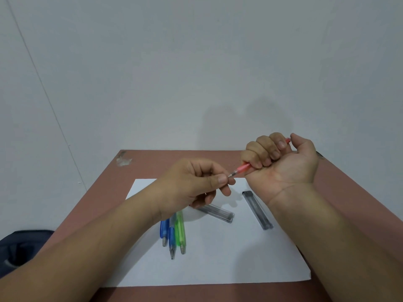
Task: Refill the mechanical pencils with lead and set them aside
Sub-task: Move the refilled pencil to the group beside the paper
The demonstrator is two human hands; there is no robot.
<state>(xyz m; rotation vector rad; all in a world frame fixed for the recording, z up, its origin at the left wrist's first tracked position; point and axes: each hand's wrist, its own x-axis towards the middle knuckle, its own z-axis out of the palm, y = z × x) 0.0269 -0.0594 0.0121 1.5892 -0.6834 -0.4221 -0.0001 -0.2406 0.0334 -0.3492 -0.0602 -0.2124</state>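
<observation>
We find the right hand (281,162) raised palm-up above the table (340,214), its fingers curled round the translucent red plastic mechanical pencil (243,167). The barrel runs through the fist, its rear end showing just beside the thumb and its metal tip pointing down toward the left hand (196,184). We judge this fist grip is meant to keep the pencil rigid while the tip is worked

The left hand pinches thumb and forefinger together right at that tip. Whether a lead sits between them we cannot tell; it is too fine to see. We judge a lead is being fed or pressed in at the nose

Below the left hand, on the white paper sheet (239,258), lie three more pencils, two blue (164,232) and one green (180,232), side by side, apparently grouped together. Two clear rectangular lead cases (218,212) rest between the two wrists, within easy reach of either hand
</observation>
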